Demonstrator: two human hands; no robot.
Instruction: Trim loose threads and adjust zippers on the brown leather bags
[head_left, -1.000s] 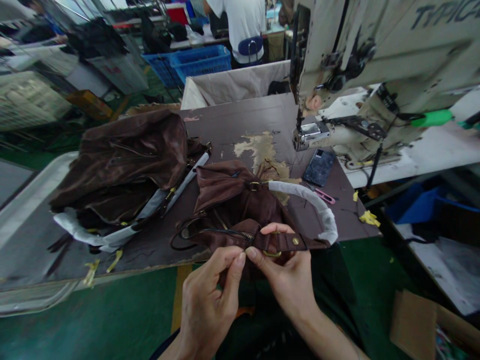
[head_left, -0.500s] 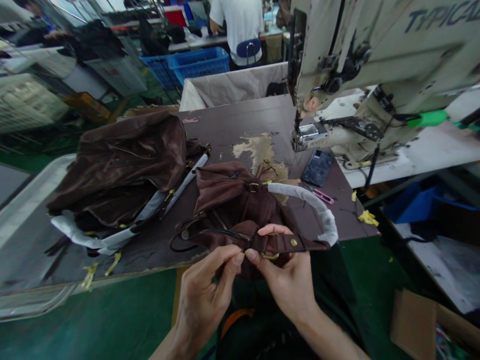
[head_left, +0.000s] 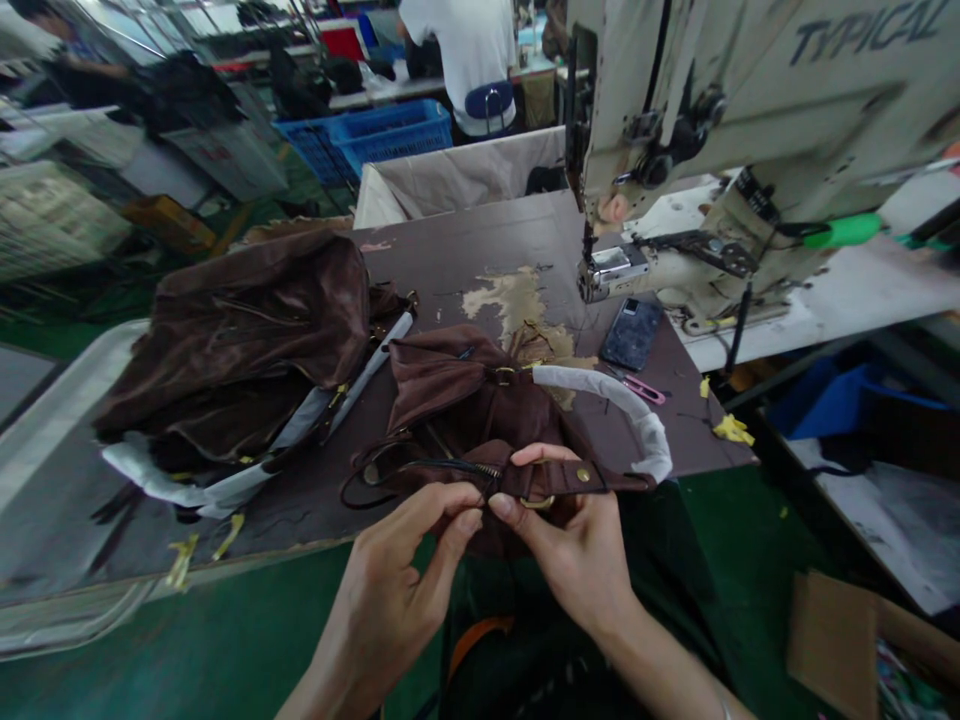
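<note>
A brown leather handbag (head_left: 465,400) lies at the near edge of the dark worktable (head_left: 487,240), its handle wrapped in white foam (head_left: 622,405). My right hand (head_left: 577,555) pinches the bag's strap tab with its brass ring (head_left: 559,480), thumb and forefinger closed on it. My left hand (head_left: 394,590) pinches the bag's edge just beside the zipper end (head_left: 487,472), fingertips almost touching the right hand's.
A pile of brown bags (head_left: 240,340) with wrapped handles lies left. A cream sewing machine (head_left: 750,130) stands right, a phone (head_left: 632,335) and pink clippers (head_left: 643,390) below it. Blue crates (head_left: 382,135) and a seated person in white (head_left: 461,50) are behind.
Both hands and the strap tab have shifted slightly down and left in view as the camera moved. The grip on the bag is the same.
</note>
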